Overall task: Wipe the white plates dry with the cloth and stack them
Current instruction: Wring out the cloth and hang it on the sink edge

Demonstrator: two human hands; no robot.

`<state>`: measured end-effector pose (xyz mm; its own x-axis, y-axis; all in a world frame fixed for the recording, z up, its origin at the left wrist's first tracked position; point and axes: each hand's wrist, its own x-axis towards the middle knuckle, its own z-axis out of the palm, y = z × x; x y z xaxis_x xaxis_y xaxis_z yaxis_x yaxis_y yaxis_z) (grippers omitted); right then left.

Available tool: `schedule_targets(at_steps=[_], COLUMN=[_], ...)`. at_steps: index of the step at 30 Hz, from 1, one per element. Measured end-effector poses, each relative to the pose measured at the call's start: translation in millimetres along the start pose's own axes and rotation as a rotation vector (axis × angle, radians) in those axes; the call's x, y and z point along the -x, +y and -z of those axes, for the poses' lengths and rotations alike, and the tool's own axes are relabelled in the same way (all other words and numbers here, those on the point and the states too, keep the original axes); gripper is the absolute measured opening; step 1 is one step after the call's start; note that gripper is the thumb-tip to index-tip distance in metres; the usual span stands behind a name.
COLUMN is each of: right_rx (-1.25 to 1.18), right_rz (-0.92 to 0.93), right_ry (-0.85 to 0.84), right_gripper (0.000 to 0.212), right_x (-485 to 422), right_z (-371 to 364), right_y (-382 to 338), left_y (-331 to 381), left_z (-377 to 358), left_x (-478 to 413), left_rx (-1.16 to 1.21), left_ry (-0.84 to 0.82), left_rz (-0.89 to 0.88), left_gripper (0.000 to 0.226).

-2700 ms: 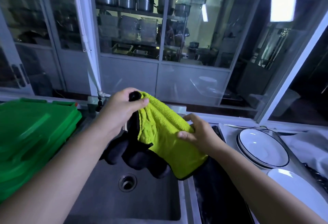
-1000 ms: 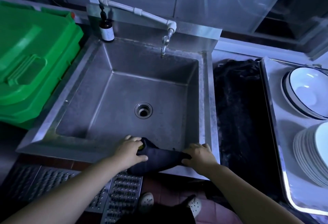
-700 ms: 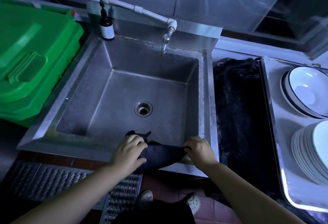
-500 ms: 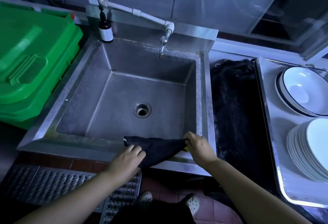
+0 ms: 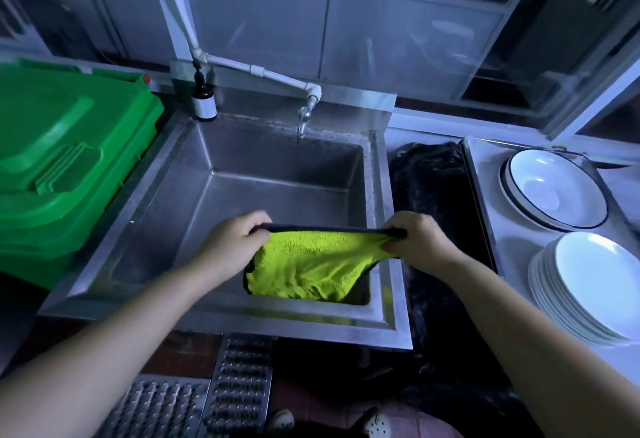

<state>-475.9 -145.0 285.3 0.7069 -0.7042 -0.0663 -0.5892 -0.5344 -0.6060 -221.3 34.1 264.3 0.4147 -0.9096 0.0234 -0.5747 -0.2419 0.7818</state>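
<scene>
Steel sink (image 5: 284,160) below a kitchen window: a person's left hand (image 5: 232,243) and right hand (image 5: 415,243) stretch the yellow-green cloth (image 5: 311,264) taut, curled fingers (image 5: 257,224) gripping its top corners. Stacked white plates (image 5: 588,285) sit on the worktop (image 5: 512,247), right of the right hand.

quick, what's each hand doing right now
Left hand: gripping the left top corner of the cloth.
Right hand: gripping its right top corner.

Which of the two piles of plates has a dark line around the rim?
The farther pile; the nearer, taller stack is plain white.
</scene>
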Motion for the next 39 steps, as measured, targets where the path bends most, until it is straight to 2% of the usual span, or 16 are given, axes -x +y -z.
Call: schedule_targets(at_steps=[2, 3, 7, 10, 14, 18, 20, 23, 25, 27, 29, 30, 33, 35, 37, 39], right_rx=[-0.116, -0.148, -0.219, -0.250, -0.103, -0.092, -0.070, -0.060, -0.101, 0.087, 0.319, 0.367, 0.413, 0.466, 0.581, 0.649], right_rz=[-0.034, -0.041, -0.097, -0.154, -0.204, -0.265, -0.281, -0.313, -0.367, -0.353, -0.244, -0.171, 0.101, 0.245, 0.276, 0.293], right_ry=[-0.088, -0.133, -0.342, -0.509, -0.667, -0.775, -0.761, -0.541, -0.365, -0.283, -0.241, -0.250, -0.256, -0.201, -0.230, -0.212], right_gripper=[0.031, 0.029, 0.021, 0.017, 0.028, 0.028, 0.024, 0.022, 0.039, 0.066, 0.063, 0.055, 0.033, 0.039, 0.054, 0.048], right_x=[10.0, 16.0, 46.4, 69.5, 87.6, 86.6, 74.5, 45.5, 29.5, 23.9, 32.8, 40.9, 70.1, 87.6, 98.4, 105.6], right_z=[18.6, 25.8, 39.1, 32.0, 5.3, -17.9, -23.3, -34.1, -44.7, -58.7, -77.5, -86.9, -109.4, -115.0, -116.0, -115.8], right_y=[-6.8, -8.6, -14.9, -14.2, 2.5, 15.1, 20.0, 31.9, 40.5, 49.3, 53.4, 52.9, 46.4, 49.0, 53.6, 60.6], left_y=[18.0, 24.1, 27.2, 12.7, -12.6, -32.4, -36.7, -43.7, -55.5, -68.3, -80.4, -82.0, -81.4, -78.6, -82.9, -85.3], left_z=[13.0, 16.9, 19.6, 12.6, -9.6, -27.3, -29.9, -35.1, -44.9, -57.5, -67.6, -71.7, -84.6, -90.2, -93.3, -93.0], left_x=[4.3, 8.8, 34.2, 55.6, 74.9, 70.5, 58.9, 30.8, 11.7, 0.8, 3.7, 10.5, 43.4, 67.4, 81.0, 85.1], left_rx=[0.219, 0.293, 0.419, 0.448, 0.323, 0.236, 0.251, 0.380, 0.387, 0.240, -0.099, -0.279, -0.568, -0.702, -0.780, -0.817], left_ry=[-0.095, -0.141, -0.371, -0.542, -0.691, -0.740, -0.713, -0.547, -0.432, -0.375, -0.365, -0.366, -0.357, -0.393, -0.423, -0.381], left_rz=[0.041, 0.051, 0.077, 0.099, 0.140, 0.221, 0.286, 0.370, 0.413, 0.449, 0.365, 0.268, -0.144, -0.349, -0.440, -0.500], left_gripper=[0.008, 0.009, 0.010, 0.022, 0.037, 0.015, 0.012, 0.008, 0.011, 0.037, 0.068, 0.074, 0.068, 0.066, 0.067, 0.054])
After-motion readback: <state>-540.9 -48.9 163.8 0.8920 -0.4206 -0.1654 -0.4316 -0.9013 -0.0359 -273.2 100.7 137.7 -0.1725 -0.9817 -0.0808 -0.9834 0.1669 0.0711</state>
